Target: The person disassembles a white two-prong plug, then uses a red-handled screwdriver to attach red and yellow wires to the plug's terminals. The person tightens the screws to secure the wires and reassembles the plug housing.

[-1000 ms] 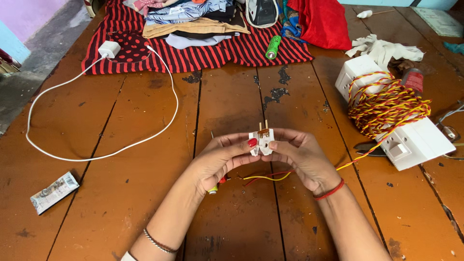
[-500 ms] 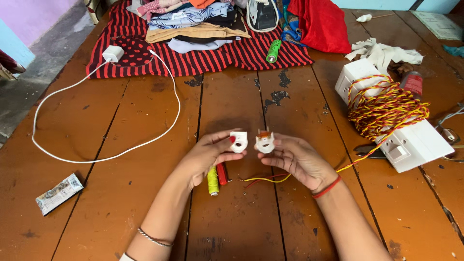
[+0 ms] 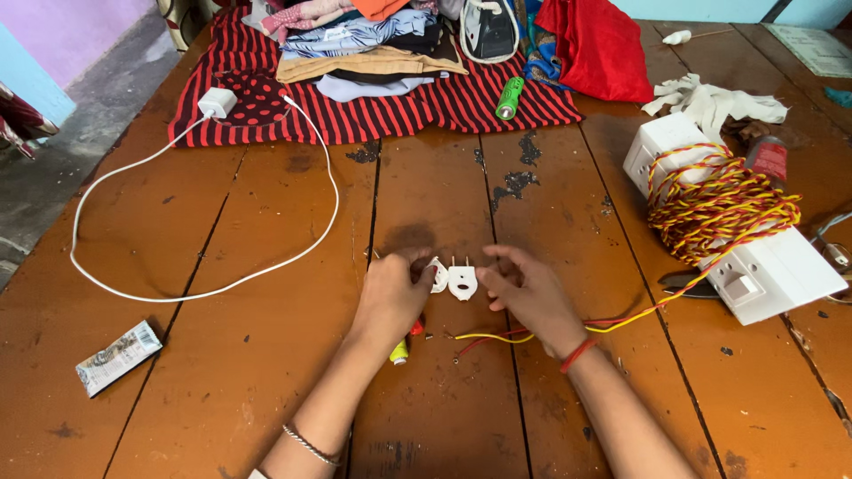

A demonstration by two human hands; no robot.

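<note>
Both hands point(image 3: 461, 293) at 2 white plug halves point(image 3: 453, 279), wood table point(image 3: 222, 355)

Both forearms come in from the bottom edge and angle toward each other. The left hand point(image 3: 390, 297) lies knuckles-up, fingers curled down and inward, thin metal bangle further down that arm. The right hand point(image 3: 530, 297) sits just across from it, fingers loosely bent and pointing left, thumb out, with a red thread band around the wrist.
</note>
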